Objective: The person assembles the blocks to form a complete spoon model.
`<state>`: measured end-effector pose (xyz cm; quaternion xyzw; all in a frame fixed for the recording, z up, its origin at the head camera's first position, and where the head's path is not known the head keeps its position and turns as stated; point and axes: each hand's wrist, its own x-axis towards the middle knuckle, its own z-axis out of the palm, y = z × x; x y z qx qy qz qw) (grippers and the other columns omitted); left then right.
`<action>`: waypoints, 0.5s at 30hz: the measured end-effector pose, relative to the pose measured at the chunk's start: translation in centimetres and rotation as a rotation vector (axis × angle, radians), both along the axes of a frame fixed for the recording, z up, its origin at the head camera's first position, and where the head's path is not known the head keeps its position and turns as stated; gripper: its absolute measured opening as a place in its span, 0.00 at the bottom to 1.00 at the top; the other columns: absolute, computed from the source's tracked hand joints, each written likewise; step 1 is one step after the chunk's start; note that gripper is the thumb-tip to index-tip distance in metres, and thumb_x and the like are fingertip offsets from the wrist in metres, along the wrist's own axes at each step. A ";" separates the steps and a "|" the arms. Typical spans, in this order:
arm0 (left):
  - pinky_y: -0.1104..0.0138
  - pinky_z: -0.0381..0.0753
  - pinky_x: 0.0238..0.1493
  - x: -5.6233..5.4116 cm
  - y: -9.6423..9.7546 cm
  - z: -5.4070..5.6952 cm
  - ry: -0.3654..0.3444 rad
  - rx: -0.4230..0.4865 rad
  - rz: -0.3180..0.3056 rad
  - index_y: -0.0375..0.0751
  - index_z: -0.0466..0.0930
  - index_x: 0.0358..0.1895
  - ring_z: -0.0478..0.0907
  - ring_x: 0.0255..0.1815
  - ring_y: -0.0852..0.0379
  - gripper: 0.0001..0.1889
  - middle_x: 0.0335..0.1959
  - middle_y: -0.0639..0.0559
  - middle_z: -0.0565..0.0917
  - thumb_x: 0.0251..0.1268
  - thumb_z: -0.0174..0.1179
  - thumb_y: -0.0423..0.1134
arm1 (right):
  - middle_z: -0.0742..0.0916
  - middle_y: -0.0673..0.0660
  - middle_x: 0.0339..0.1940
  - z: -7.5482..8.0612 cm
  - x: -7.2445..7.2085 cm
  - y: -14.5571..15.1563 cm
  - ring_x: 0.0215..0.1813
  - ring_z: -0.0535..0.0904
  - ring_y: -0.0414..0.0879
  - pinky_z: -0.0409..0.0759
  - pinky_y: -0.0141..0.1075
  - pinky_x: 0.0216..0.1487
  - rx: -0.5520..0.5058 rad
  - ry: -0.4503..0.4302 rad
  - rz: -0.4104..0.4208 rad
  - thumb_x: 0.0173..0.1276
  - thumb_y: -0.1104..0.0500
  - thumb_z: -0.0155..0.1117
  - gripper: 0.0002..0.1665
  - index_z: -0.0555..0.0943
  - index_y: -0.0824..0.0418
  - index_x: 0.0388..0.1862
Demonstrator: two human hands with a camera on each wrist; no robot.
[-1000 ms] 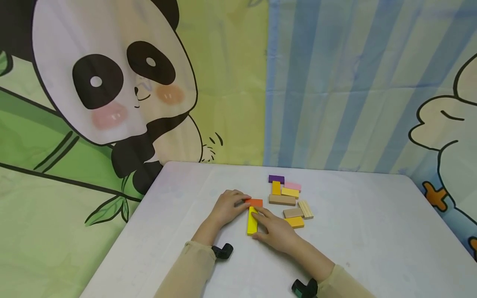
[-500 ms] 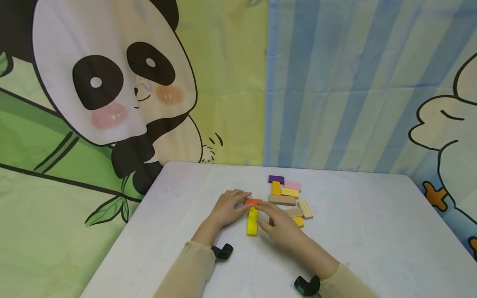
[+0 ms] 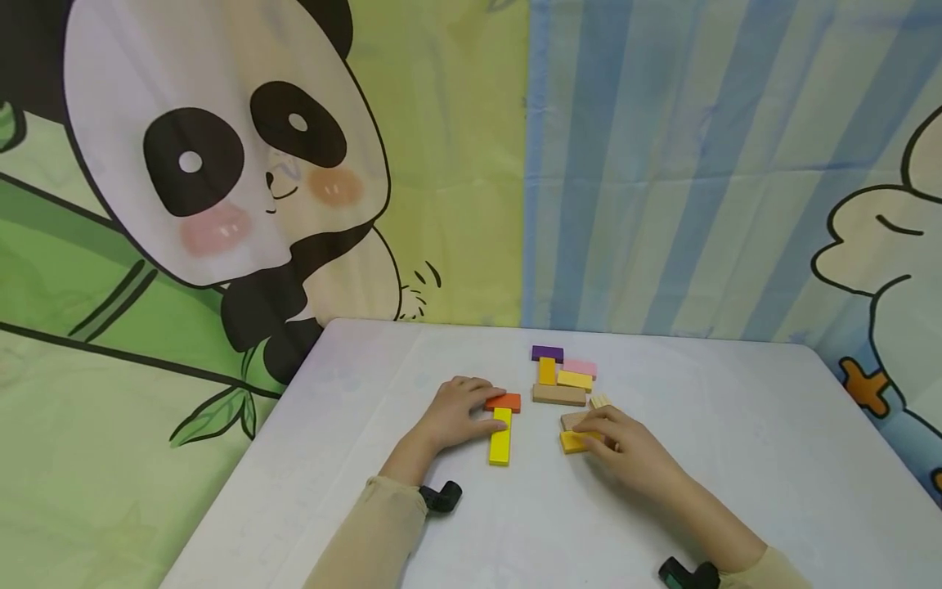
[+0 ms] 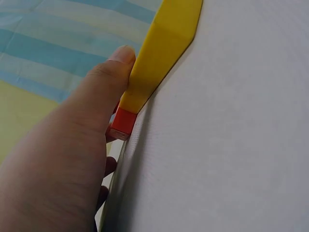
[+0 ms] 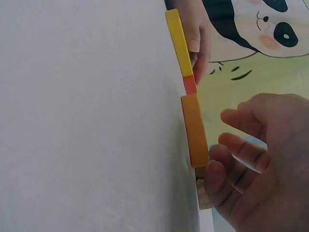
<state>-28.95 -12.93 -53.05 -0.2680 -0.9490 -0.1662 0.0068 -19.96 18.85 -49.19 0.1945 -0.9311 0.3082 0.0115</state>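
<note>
My left hand [image 3: 452, 415] lies beside an orange-red block [image 3: 508, 402] and a yellow block [image 3: 500, 442] that form a T shape. Its thumb touches the yellow block's side, and its index finger lies along the orange-red block's far edge. In the left wrist view the thumb [image 4: 104, 79] is nearly straight against the yellow block. My right hand [image 3: 633, 450] hovers over an orange-yellow block [image 3: 572, 442] and a tan block [image 3: 570, 420], partly covering both. In the right wrist view its fingers are spread and loosely bent, apart from the orange-yellow block [image 5: 195, 130].
Behind the hands a purple block [image 3: 548, 353], an amber block [image 3: 547, 370], a pink block [image 3: 581, 368], a pale yellow block [image 3: 574, 381] and a long tan block [image 3: 559, 395] lie together. A ridged wooden block [image 3: 599, 401] is mostly hidden. A printed curtain backs the white table [image 3: 412, 352].
My right hand has left the yellow block and moved right to the orange-yellow and tan blocks. The left thumb has slid from the orange-red block onto the yellow one.
</note>
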 end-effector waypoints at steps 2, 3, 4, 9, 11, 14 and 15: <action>0.49 0.60 0.73 0.0 0.0 0.1 -0.007 -0.004 -0.003 0.74 0.67 0.70 0.66 0.70 0.51 0.38 0.69 0.60 0.73 0.56 0.47 0.81 | 0.82 0.44 0.55 -0.5 0.2 0.7 0.51 0.79 0.41 0.81 0.37 0.50 -0.001 0.023 0.029 0.73 0.54 0.61 0.13 0.85 0.45 0.53; 0.49 0.60 0.73 0.1 0.0 0.2 -0.007 -0.007 -0.005 0.74 0.67 0.70 0.65 0.70 0.51 0.37 0.69 0.60 0.73 0.57 0.47 0.80 | 0.82 0.43 0.55 -0.7 0.2 0.9 0.52 0.79 0.41 0.82 0.38 0.51 -0.001 0.035 0.050 0.74 0.53 0.60 0.12 0.85 0.45 0.52; 0.49 0.60 0.73 0.1 0.0 0.3 -0.007 -0.009 -0.007 0.73 0.67 0.70 0.65 0.70 0.50 0.37 0.69 0.60 0.73 0.57 0.48 0.79 | 0.82 0.43 0.54 -0.8 0.2 1.0 0.55 0.79 0.42 0.81 0.39 0.54 -0.001 0.047 0.071 0.75 0.52 0.59 0.12 0.86 0.45 0.52; 0.48 0.61 0.73 0.1 0.1 0.4 0.012 -0.005 -0.021 0.71 0.68 0.70 0.66 0.70 0.49 0.35 0.67 0.60 0.74 0.60 0.49 0.76 | 0.84 0.41 0.54 -1.3 0.2 1.1 0.57 0.80 0.43 0.80 0.43 0.58 -0.040 0.041 0.112 0.77 0.47 0.54 0.14 0.88 0.42 0.47; 0.48 0.61 0.72 0.1 0.2 0.3 0.011 -0.004 -0.019 0.71 0.68 0.70 0.66 0.70 0.49 0.35 0.67 0.60 0.74 0.60 0.49 0.77 | 0.86 0.40 0.52 -1.5 0.2 1.2 0.57 0.81 0.42 0.80 0.41 0.57 -0.073 0.055 0.114 0.77 0.48 0.55 0.13 0.88 0.41 0.44; 0.48 0.61 0.73 0.1 0.3 0.3 0.008 -0.013 -0.010 0.72 0.68 0.70 0.66 0.70 0.49 0.35 0.68 0.60 0.74 0.60 0.49 0.77 | 0.85 0.41 0.50 -1.8 0.3 1.0 0.49 0.81 0.39 0.81 0.34 0.49 -0.083 0.076 0.082 0.74 0.50 0.59 0.09 0.87 0.42 0.43; 0.48 0.61 0.73 0.2 0.3 0.3 0.008 -0.017 -0.005 0.73 0.67 0.70 0.66 0.70 0.50 0.35 0.68 0.60 0.74 0.60 0.49 0.77 | 0.83 0.42 0.49 -1.9 0.3 0.9 0.46 0.80 0.38 0.80 0.32 0.46 -0.075 0.072 0.054 0.73 0.49 0.62 0.08 0.86 0.44 0.43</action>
